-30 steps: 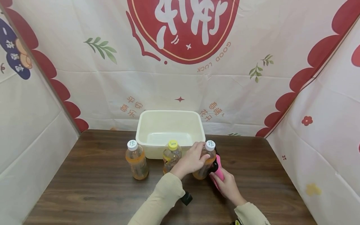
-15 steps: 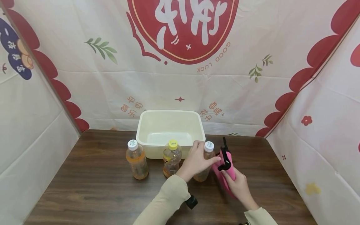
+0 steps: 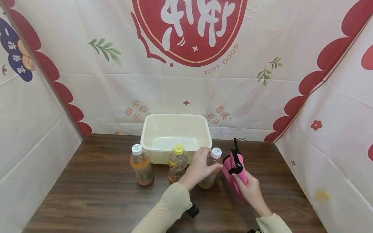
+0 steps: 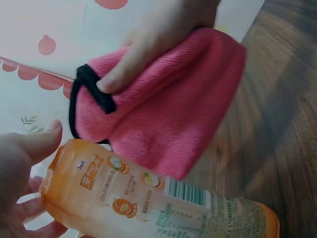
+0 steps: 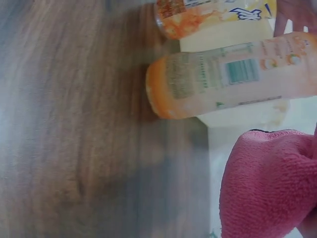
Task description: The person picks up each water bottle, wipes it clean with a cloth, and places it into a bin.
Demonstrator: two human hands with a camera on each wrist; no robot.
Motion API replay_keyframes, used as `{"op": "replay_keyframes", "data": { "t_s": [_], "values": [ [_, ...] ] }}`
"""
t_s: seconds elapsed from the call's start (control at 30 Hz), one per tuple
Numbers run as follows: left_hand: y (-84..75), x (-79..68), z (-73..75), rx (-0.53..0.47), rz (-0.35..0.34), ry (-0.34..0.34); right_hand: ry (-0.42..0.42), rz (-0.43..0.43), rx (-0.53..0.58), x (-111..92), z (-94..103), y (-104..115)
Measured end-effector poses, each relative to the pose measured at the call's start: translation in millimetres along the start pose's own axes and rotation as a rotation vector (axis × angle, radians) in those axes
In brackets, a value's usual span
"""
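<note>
In the head view my left hand is spread around the upper part of the right-hand white-capped plastic bottle, its thumb extended across the front. In the left wrist view the thumb is off the orange bottle, with fingertips near its shoulder. My right hand grips a folded pink plush cloth with black edging, to the right of that bottle. The thumb presses beside the black trim in the left wrist view, and the cloth hangs in folds. Its fingers are mostly hidden behind the cloth.
A yellow-capped bottle stands just left of my left hand, and another white-capped bottle farther left. Behind them is a cream plastic basin. The brown wooden table is enclosed by printed fabric walls.
My right hand has carried the pink cloth rightward, away from the bottle. My left thumb first lifted off the bottle towards the cloth and has since drawn back left. The bottle has barely shifted.
</note>
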State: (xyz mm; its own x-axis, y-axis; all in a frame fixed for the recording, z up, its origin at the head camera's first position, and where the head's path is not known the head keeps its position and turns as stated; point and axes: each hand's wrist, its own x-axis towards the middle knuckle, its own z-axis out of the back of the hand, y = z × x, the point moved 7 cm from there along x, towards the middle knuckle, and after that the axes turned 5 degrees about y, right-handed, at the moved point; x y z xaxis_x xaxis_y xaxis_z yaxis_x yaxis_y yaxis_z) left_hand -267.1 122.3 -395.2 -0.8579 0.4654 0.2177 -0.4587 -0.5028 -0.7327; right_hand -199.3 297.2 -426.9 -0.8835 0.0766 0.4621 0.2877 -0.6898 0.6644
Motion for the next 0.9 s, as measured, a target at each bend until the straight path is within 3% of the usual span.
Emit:
{"op": "replay_keyframes", "data": {
  "t_s": [0.3, 0.53, 0.63, 0.77, 0.9],
  "values": [
    [5.3, -6.2, 2.5, -0.016, -0.009, 0.027, 0.025, 0.034, 0.025, 14, -2.6, 20],
    [4.8, -11.5, 6.8, -0.004, -0.097, 0.014, 0.067, 0.057, 0.040, 23, -9.8, 33],
    [3.8, -13.7, 4.1, -0.018, -0.114, 0.046, 0.075, 0.073, 0.023, 24, -11.6, 38],
    [3.8, -14.0, -0.5, -0.034, -0.085, 0.108, 0.075, 0.092, -0.001, 25, -12.6, 43],
    [6.3, -10.8, 0.5, -0.025, -0.055, 0.113, 0.080, 0.097, 0.003, 26, -12.8, 47]
  ]
}}
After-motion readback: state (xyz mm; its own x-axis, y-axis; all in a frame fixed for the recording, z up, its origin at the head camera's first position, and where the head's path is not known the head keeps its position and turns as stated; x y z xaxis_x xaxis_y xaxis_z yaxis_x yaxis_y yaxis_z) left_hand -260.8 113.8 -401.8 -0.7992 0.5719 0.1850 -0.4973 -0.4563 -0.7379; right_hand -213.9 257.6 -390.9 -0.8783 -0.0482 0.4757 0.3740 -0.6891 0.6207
